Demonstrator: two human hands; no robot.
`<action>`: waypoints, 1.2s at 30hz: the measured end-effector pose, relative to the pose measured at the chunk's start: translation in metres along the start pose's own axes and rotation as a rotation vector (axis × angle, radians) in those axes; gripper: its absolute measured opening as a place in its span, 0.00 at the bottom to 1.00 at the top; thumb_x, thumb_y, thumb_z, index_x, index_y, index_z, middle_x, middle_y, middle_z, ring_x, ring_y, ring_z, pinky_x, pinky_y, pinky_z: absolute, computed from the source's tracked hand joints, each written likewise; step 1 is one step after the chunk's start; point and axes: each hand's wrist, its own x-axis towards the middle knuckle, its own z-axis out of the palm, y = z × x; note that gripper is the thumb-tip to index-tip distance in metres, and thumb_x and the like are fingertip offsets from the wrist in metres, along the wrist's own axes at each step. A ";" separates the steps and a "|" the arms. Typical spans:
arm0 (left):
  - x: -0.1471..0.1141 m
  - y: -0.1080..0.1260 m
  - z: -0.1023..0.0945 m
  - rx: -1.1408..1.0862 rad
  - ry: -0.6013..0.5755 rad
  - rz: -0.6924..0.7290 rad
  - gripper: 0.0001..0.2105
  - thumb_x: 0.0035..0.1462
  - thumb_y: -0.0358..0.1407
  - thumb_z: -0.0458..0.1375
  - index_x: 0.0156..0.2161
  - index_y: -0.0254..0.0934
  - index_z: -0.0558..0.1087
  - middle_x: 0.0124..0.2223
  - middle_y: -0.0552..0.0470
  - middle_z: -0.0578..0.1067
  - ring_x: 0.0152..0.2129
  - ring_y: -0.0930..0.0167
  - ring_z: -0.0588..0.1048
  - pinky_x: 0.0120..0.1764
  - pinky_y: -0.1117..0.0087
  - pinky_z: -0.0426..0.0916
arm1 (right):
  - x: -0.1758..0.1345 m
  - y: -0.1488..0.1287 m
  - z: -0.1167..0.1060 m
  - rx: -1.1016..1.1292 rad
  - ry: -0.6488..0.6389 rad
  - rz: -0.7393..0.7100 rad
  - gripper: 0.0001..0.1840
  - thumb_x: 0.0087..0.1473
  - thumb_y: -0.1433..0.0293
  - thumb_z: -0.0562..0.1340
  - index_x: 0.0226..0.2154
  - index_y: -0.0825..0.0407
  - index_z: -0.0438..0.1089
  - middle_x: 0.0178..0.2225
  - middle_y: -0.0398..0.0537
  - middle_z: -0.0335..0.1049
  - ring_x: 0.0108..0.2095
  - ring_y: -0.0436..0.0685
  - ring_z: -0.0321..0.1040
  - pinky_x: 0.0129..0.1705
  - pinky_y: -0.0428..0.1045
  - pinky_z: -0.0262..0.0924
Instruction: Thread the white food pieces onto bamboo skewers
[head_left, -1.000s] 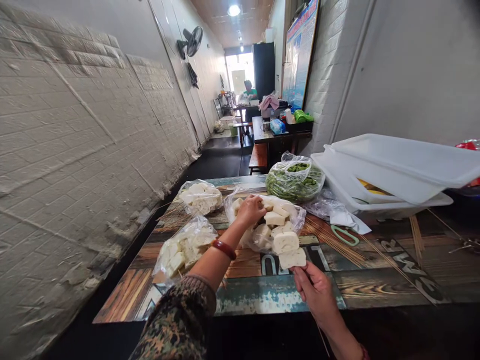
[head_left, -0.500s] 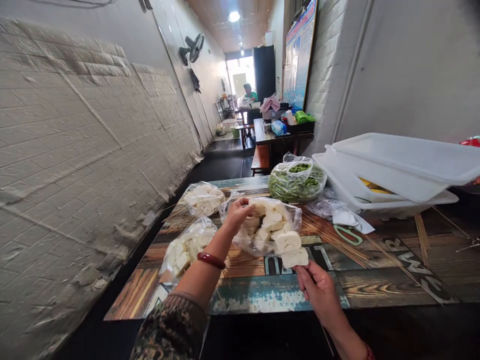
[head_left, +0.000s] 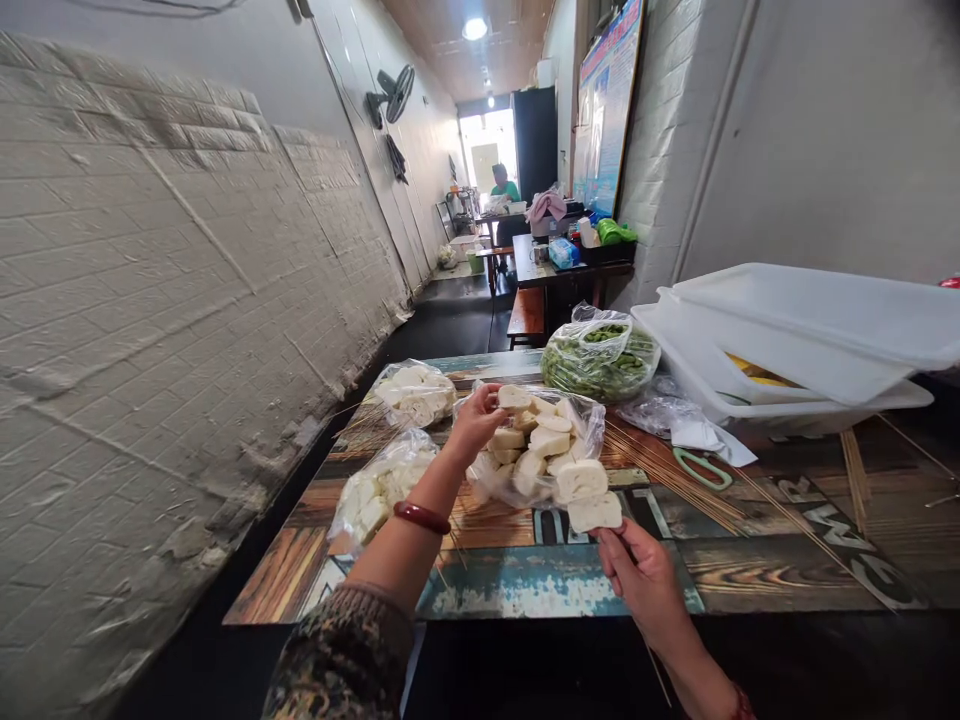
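My right hand [head_left: 641,575] is closed on a thin bamboo skewer [head_left: 658,672], whose lower end shows below the palm. Two white, spongy-looking food slices sit on it, a lower slice [head_left: 595,511] by the fingertips and an upper slice [head_left: 581,480] beyond it. Over the middle plastic bag [head_left: 592,420], my left hand [head_left: 478,418] pinches a pale slice [head_left: 514,398] between thumb and fingers. More pale slices [head_left: 529,470] fill the open bag beneath. Whether they are bread or tofu I cannot tell.
Two more bags of white pieces, a near bag [head_left: 375,495] and a far bag [head_left: 416,392], lie left. Right are a bag of green vegetables [head_left: 600,360], loose skewers [head_left: 675,475], green-handled scissors [head_left: 701,468] and stacked white tubs [head_left: 787,330]. A person [head_left: 504,185] sits far back.
My left hand has drawn a slice up from among the others in the bag. My right hand stays nearly where it was, with two slices on the skewer. The view has shifted slightly.
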 end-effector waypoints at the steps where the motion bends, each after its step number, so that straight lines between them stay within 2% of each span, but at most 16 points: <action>1: 0.002 -0.002 -0.001 0.046 0.008 0.012 0.17 0.45 0.31 0.60 0.43 0.37 0.69 0.37 0.51 0.78 0.31 0.71 0.77 0.33 0.71 0.72 | 0.000 -0.001 0.000 -0.001 0.000 0.001 0.19 0.59 0.53 0.61 0.32 0.53 0.71 0.17 0.35 0.59 0.14 0.46 0.51 0.16 0.43 0.46; 4: 0.006 -0.007 -0.007 0.210 0.038 0.049 0.20 0.44 0.26 0.58 0.46 0.39 0.72 0.35 0.53 0.78 0.30 0.72 0.76 0.35 0.71 0.71 | -0.002 -0.006 0.001 -0.009 0.005 -0.007 0.19 0.60 0.53 0.61 0.32 0.53 0.71 0.17 0.36 0.59 0.15 0.46 0.52 0.17 0.43 0.47; 6: 0.005 -0.008 -0.012 0.332 0.062 0.076 0.21 0.43 0.24 0.57 0.45 0.40 0.74 0.34 0.53 0.77 0.31 0.70 0.75 0.39 0.68 0.71 | -0.002 -0.008 0.002 -0.007 0.008 -0.014 0.19 0.60 0.53 0.61 0.32 0.53 0.71 0.17 0.36 0.58 0.15 0.46 0.52 0.17 0.43 0.48; 9: 0.000 -0.002 -0.014 0.508 0.106 0.128 0.23 0.41 0.22 0.56 0.45 0.38 0.75 0.39 0.49 0.77 0.38 0.64 0.74 0.50 0.59 0.68 | -0.003 -0.007 0.002 0.003 0.014 0.005 0.19 0.60 0.54 0.61 0.32 0.53 0.72 0.17 0.36 0.58 0.15 0.46 0.51 0.16 0.43 0.47; 12: -0.005 0.010 -0.005 0.646 0.127 0.200 0.25 0.42 0.21 0.55 0.48 0.38 0.75 0.48 0.45 0.75 0.48 0.60 0.70 0.58 0.53 0.60 | -0.002 -0.006 0.002 0.002 0.018 0.030 0.19 0.59 0.53 0.62 0.32 0.52 0.72 0.17 0.36 0.58 0.15 0.46 0.52 0.16 0.43 0.47; 14: -0.005 0.017 0.005 0.707 0.096 0.244 0.23 0.46 0.22 0.55 0.47 0.40 0.76 0.49 0.46 0.75 0.50 0.60 0.70 0.58 0.56 0.60 | -0.002 -0.005 0.002 0.000 0.020 0.036 0.20 0.58 0.52 0.62 0.32 0.52 0.72 0.17 0.36 0.58 0.15 0.46 0.52 0.16 0.43 0.47; 17: 0.000 0.023 0.016 0.761 0.006 0.274 0.15 0.52 0.25 0.54 0.41 0.41 0.78 0.43 0.48 0.77 0.42 0.64 0.73 0.51 0.62 0.66 | -0.002 -0.004 0.001 0.009 0.027 0.037 0.21 0.57 0.50 0.62 0.32 0.52 0.73 0.17 0.36 0.59 0.15 0.46 0.51 0.15 0.43 0.47; 22: -0.003 0.022 0.009 0.825 -0.128 0.269 0.09 0.54 0.28 0.55 0.32 0.38 0.78 0.31 0.49 0.76 0.30 0.66 0.73 0.40 0.66 0.69 | -0.001 -0.002 0.000 0.013 0.053 0.014 0.19 0.58 0.53 0.62 0.32 0.53 0.73 0.16 0.36 0.59 0.14 0.46 0.52 0.15 0.43 0.47; 25: -0.016 0.019 -0.002 0.860 -0.225 0.297 0.07 0.49 0.27 0.60 0.31 0.39 0.78 0.35 0.49 0.77 0.33 0.66 0.74 0.44 0.64 0.68 | -0.002 -0.002 -0.001 0.014 0.047 0.003 0.18 0.59 0.54 0.62 0.33 0.53 0.72 0.16 0.35 0.59 0.14 0.46 0.52 0.16 0.43 0.47; 29: -0.029 0.013 -0.011 0.959 -0.274 0.371 0.14 0.43 0.26 0.63 0.38 0.40 0.79 0.47 0.46 0.75 0.43 0.61 0.73 0.52 0.58 0.66 | -0.004 -0.005 0.000 0.015 0.039 0.015 0.17 0.60 0.55 0.61 0.35 0.52 0.72 0.17 0.35 0.59 0.15 0.46 0.53 0.16 0.43 0.46; 32: -0.027 0.008 -0.015 0.954 -0.264 0.337 0.13 0.44 0.25 0.62 0.37 0.40 0.79 0.48 0.46 0.74 0.43 0.61 0.73 0.53 0.56 0.65 | -0.005 -0.007 0.000 0.012 0.038 0.022 0.18 0.60 0.54 0.61 0.35 0.52 0.72 0.17 0.35 0.59 0.15 0.46 0.52 0.16 0.44 0.46; 36: -0.020 0.005 -0.019 0.879 -0.340 0.344 0.15 0.42 0.21 0.58 0.35 0.38 0.79 0.48 0.46 0.76 0.46 0.61 0.74 0.54 0.59 0.66 | -0.004 -0.009 0.000 -0.003 0.034 0.009 0.18 0.60 0.54 0.61 0.34 0.52 0.72 0.17 0.35 0.59 0.15 0.47 0.52 0.17 0.44 0.47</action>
